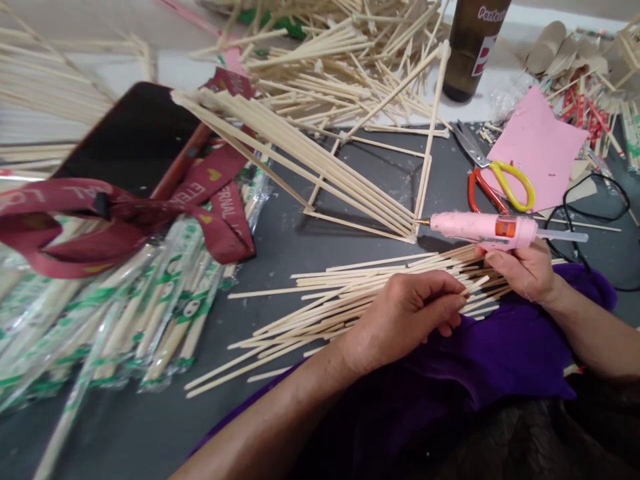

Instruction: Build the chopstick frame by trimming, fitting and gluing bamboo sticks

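My right hand grips a pink hot glue gun, with a clear glue stick poking out of its back end. The gun's nozzle meets the lower right corner of a frame of wooden chopsticks, where several slanting chopsticks come together. Between the pinched thumb and fingers of my left hand is a chopstick; only a short end of it shows. Beneath both hands lies a loose pile of bare chopsticks on the dark grey table.
Wrapped chopsticks, a maroon lanyard and a dark phone-like slab lie left. Scissors, pink paper and a black cord are right. Behind stand a brown bottle and heaped glued sticks.
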Demonstrator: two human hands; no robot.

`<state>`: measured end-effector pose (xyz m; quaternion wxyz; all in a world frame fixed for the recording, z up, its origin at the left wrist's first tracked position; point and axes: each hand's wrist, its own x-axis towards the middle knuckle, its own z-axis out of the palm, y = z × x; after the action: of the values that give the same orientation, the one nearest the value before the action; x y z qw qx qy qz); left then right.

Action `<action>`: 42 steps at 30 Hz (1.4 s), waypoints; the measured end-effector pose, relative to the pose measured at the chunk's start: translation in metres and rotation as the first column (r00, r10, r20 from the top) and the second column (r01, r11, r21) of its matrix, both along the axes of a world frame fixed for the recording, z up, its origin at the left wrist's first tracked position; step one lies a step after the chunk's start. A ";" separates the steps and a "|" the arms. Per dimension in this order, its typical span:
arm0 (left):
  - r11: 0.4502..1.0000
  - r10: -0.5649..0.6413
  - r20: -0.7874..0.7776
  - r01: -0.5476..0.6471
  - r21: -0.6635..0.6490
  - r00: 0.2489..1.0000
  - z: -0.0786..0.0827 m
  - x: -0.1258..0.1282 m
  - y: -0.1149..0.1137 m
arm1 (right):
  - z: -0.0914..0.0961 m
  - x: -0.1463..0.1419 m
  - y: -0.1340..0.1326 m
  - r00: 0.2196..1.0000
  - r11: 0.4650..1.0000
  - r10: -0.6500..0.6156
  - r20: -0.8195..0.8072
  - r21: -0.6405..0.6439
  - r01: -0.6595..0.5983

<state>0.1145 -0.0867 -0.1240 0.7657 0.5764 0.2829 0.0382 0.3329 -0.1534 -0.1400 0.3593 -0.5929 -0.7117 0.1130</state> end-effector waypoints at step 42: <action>0.998 0.031 -0.035 -0.033 -0.050 0.999 0.004 0.000 0.001 | -0.005 0.002 0.001 0.987 0.993 -0.099 0.129 -0.044 0.105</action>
<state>0.1144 -0.0853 -0.1199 0.7742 0.5530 0.3060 0.0333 0.3348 -0.1522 -0.1451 0.3038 -0.6435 -0.6986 0.0745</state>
